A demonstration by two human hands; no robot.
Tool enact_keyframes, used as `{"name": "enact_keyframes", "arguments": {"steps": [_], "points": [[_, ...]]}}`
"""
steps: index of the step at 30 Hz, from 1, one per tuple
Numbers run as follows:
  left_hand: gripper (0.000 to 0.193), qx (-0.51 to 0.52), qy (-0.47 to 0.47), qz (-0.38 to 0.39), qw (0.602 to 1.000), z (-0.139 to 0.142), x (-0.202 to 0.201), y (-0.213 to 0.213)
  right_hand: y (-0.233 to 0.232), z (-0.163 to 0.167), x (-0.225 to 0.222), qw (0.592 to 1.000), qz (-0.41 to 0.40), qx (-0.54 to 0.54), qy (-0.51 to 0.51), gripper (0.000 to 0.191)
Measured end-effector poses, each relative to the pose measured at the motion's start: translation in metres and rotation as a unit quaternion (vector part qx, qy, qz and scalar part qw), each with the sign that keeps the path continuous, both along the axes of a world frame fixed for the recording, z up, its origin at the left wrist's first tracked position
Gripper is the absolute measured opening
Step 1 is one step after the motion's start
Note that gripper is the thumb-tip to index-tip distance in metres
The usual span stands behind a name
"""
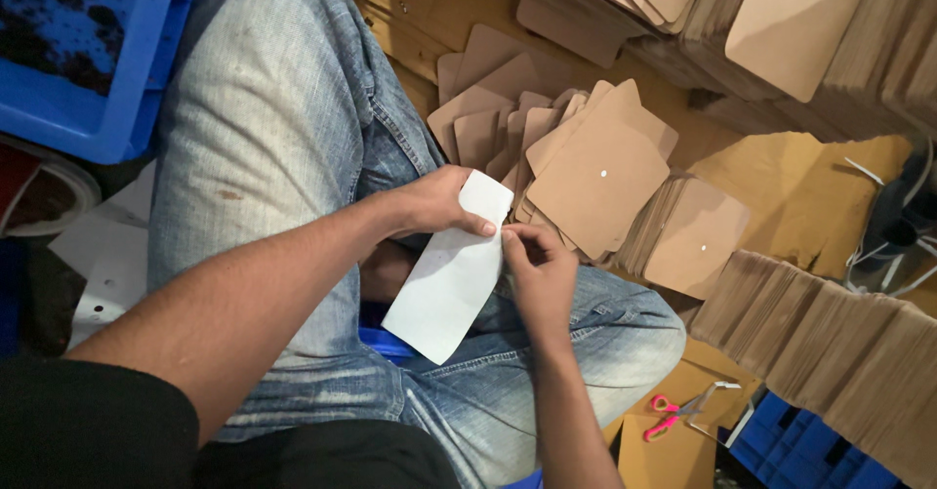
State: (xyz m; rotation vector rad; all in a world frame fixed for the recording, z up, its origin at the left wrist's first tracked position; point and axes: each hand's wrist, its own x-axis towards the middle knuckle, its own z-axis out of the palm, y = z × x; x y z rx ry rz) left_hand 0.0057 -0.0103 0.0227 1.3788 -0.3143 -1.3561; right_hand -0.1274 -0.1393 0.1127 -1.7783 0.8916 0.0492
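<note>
A: A floor strewn with brown card is seen from above, with blue-jeaned legs (293,138) folded across the middle of the view. What is held nearest the camera?

B: A white strip of paper or label backing (449,274) is held over the lap. Its upper end is pinched by the left hand (439,204), thumb on top. The right hand (540,266) is brought against the strip's right edge, fingertips gathered at one spot just below the left thumb.

A: So the hands are close together?

B: Nearly touching, both closed on the strip. What is caught under the right fingertips cannot be told; it is too small.

A: Which step is judged to be in hand?

B: Something seems to be picked or peeled from the strip's edge. A steady hold by the left hand and a fine nail grip by the right are called for, so that the strip is not creased.

A: And beyond the knees?

B: Fanned brown cards (595,182) with rounded corners and a small punched hole are spread just past the hands. Pink-handled scissors (678,413) are laid on card at lower right. Tall stacks of cards (830,338) are ranged further right and along the top. A blue crate (98,50) is set at upper left.
</note>
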Motion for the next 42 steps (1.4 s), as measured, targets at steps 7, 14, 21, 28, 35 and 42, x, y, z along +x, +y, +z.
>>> {"name": "enact_keyframes", "arguments": {"steps": [7,14,21,28,35,42], "points": [[0.058,0.016,-0.025,-0.017,0.999,0.0,0.003,0.001,-0.087,0.04,0.033,0.985,-0.055,-0.09,-0.136,0.007],[0.055,0.015,-0.017,0.003,1.0,0.003,0.002,0.0,-0.311,0.03,0.173,0.835,0.009,-0.52,-0.178,0.01],[0.054,0.02,-0.028,0.007,0.999,0.001,0.002,0.0,-0.323,0.014,0.188,0.743,0.227,-0.629,-0.029,0.014],[0.05,-0.005,-0.018,0.0,1.0,-0.003,0.003,-0.002,-0.262,0.061,0.127,0.78,0.369,-0.504,-0.026,0.07],[0.053,-0.008,-0.021,0.014,1.0,-0.003,-0.003,0.002,-0.109,0.056,0.029,0.893,0.065,-0.397,-0.202,0.047],[0.058,-0.004,-0.041,-0.03,0.999,-0.004,-0.001,0.007,-0.043,0.019,0.005,0.904,0.183,-0.382,-0.053,0.044]]}}
